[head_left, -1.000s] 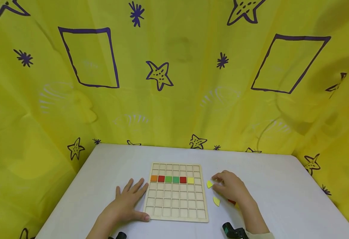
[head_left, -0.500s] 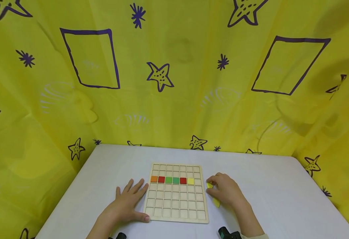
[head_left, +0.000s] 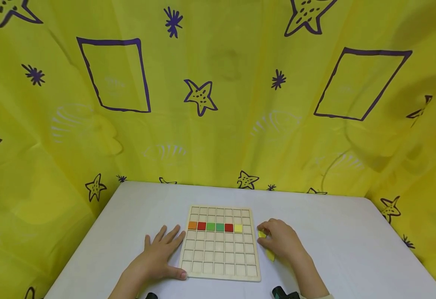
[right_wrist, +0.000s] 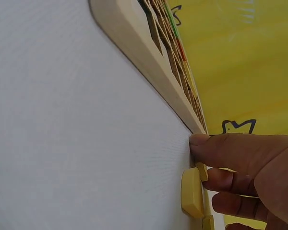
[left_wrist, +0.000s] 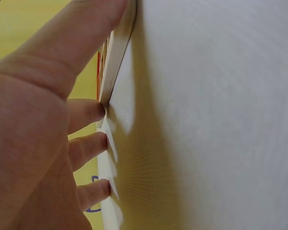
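A wooden grid board (head_left: 219,253) lies on the white table (head_left: 352,249). One row of it holds orange, red, green, green, red and yellow square tiles (head_left: 215,226). My left hand (head_left: 158,255) lies flat to the left of the board, fingers spread, with the thumb against the front left corner (left_wrist: 117,52). My right hand (head_left: 281,241) is curled at the board's right edge (right_wrist: 149,48). Its thumb and fingers pinch a small yellow piece (head_left: 261,234) (right_wrist: 192,191) on the table. A second yellow piece (head_left: 270,256) pokes out under the palm.
A yellow cloth with purple stars and rectangles (head_left: 203,95) hangs behind and beside the table. The table's left edge (head_left: 83,245) and right edge (head_left: 408,245) run close to the cloth. Dark wrist gear (head_left: 283,293) shows at the bottom.
My right hand slid left toward the board's edge and closed over the yellow pieces. The red piece seen under the wrist is now hidden. The left hand stayed put.
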The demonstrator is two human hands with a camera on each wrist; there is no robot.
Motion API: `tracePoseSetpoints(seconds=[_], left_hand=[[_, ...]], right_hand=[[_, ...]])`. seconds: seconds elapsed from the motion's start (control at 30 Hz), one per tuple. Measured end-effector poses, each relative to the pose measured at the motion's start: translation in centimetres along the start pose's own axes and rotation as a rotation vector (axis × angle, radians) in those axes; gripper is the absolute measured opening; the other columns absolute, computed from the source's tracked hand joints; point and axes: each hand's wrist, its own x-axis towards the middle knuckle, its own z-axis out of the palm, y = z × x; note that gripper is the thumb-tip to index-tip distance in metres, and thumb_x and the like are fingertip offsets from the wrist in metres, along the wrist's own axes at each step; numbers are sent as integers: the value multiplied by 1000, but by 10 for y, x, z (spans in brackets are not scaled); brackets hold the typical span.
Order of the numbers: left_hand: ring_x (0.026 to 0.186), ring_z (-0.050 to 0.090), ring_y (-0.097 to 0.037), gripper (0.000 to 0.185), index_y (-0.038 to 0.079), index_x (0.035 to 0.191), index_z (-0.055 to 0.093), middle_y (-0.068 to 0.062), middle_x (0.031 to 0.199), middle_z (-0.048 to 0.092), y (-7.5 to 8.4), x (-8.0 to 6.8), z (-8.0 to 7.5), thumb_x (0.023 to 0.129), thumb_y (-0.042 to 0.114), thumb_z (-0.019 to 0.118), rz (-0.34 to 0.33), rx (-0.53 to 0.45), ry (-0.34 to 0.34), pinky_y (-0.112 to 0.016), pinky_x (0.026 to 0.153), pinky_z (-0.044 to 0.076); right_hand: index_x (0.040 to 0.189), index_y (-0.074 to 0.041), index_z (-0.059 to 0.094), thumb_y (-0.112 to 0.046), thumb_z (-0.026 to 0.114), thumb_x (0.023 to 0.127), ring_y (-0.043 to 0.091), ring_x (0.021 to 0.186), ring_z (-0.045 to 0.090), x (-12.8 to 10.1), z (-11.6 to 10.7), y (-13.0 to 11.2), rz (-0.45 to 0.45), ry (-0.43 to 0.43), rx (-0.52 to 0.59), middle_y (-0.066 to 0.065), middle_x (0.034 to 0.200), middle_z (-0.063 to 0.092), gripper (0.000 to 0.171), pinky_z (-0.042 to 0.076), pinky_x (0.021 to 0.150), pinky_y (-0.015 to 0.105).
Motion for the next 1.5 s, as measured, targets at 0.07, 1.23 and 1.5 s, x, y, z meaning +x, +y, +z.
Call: tracePoseSetpoints(seconds=[0.07,1.23,1.5], left_hand=[[138,6,-37,109,25,141,29,1,150,20,0,0,0,49,76,59,-2,1,-2,-72,96,0],[137,6,-39,109,23,141,30,-1,150,20,3,-3,-2,50,75,59,3,-7,-18,-73,94,-2],[137,7,-40,110,21,141,30,-3,150,21,1,-3,0,50,75,59,32,2,21,-73,94,0]], right_hand=[[98,-19,70,-32,75,67,6,78,53,0,-1,-1,13,-7,-5,-11,83,61,34,46,74,32],[83,-28,66,-18,63,63,6,71,47,4,-5,-27,1,73,91,-15,76,55,21,40,67,26],[84,-26,67,-20,63,64,3,70,47,11,-2,-47,-162,118,65,-17,77,56,22,40,63,23]])
